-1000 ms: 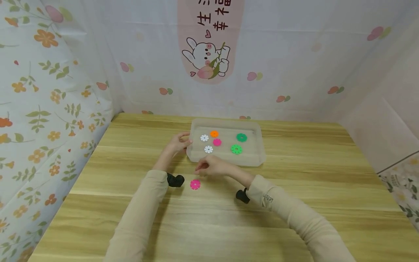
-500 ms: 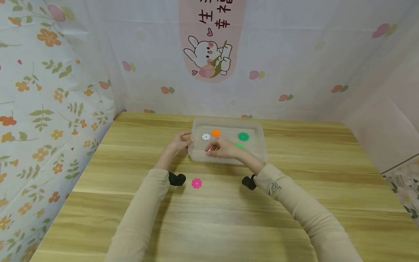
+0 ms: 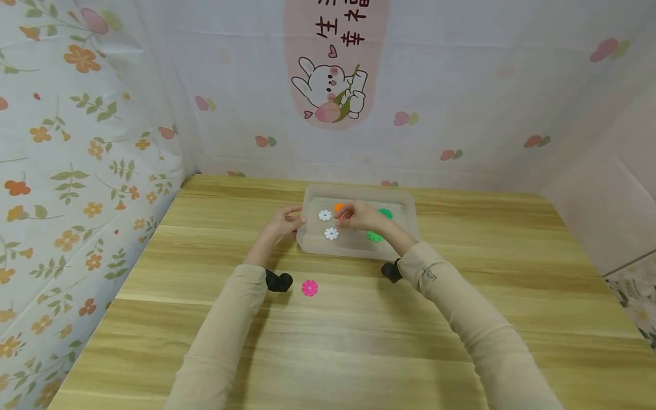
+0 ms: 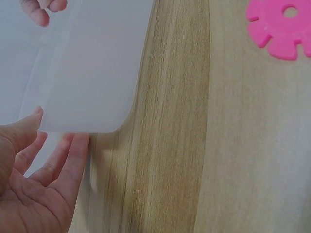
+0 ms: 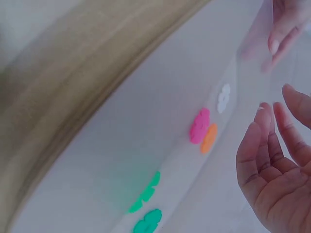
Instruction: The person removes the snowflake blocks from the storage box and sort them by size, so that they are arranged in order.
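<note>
My left hand (image 3: 279, 224) holds the left end of a translucent white plastic tray (image 3: 359, 250), thumb over the rim and fingers against the outside, as the left wrist view shows. Over the tray hovers my right hand (image 3: 359, 216), fingers loosely bent, thumb apart from them and nothing between in the right wrist view. Notched plastic discs lie in the tray: an upper white disc (image 3: 325, 215), a lower white disc (image 3: 331, 233), an orange disc (image 3: 339, 208), a pink disc (image 5: 199, 126), a light green disc (image 3: 375, 236) and a dark green disc (image 3: 385, 213). My right hand partly covers some of them.
Another pink disc (image 3: 310, 288) lies on the wooden table (image 3: 328, 353) in front of the tray. Behind the table hangs a printed cloth (image 3: 230, 85), and a floral cloth (image 3: 92, 171) covers the left side.
My right hand has moved from the table in front of the tray to over the tray, then farther back over the pink and orange discs. My left hand keeps its hold on the tray.
</note>
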Motion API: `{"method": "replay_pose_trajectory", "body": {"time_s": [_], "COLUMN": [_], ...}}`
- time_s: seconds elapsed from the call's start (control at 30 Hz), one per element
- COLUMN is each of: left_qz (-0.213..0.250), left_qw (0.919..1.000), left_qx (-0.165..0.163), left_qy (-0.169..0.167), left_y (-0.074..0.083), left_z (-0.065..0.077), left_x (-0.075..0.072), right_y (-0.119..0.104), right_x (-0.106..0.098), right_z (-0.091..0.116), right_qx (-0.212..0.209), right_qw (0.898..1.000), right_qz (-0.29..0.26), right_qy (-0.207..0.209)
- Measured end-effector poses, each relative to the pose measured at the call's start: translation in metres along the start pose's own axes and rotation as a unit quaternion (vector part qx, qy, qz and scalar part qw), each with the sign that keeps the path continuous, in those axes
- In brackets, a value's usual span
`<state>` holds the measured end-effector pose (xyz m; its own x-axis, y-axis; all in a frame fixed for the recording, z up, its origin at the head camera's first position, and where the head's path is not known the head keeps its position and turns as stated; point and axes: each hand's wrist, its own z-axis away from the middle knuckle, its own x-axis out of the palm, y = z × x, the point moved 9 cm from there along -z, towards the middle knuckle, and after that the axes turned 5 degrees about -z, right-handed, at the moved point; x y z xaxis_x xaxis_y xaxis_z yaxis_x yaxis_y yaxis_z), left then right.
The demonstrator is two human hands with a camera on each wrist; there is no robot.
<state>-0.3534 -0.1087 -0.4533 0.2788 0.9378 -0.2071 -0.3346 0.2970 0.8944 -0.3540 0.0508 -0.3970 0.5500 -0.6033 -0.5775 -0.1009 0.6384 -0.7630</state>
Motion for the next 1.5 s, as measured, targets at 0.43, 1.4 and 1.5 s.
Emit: {"method": "replay_pose_trajectory", "body": {"time_s": [0.43,1.4,1.5], "left_qz": [-0.01,0.002,-0.001], "left_qw": [0.9999,0.9999,1.0], "left_qx": [0.004,0.004,0.005], "left_qy": [0.003,0.011,0.008], "left_y": [0.002,0.003,0.004], "left_z": [0.002,0.0,0.0], "left_x": [-0.001,0.001,0.002], "right_y": [0.013,0.039,0.026], "right_x": [-0.013,-0.01,-0.007], "right_z": [-0.029,-0.057,-0.042], "right_qx": [0.044,0.121,0.123], "right_qw": [0.999,0.975,0.972], "right_qz": [0.027,0.184,0.197], "right_qy": [-0.011,-0.029,-0.023]}}
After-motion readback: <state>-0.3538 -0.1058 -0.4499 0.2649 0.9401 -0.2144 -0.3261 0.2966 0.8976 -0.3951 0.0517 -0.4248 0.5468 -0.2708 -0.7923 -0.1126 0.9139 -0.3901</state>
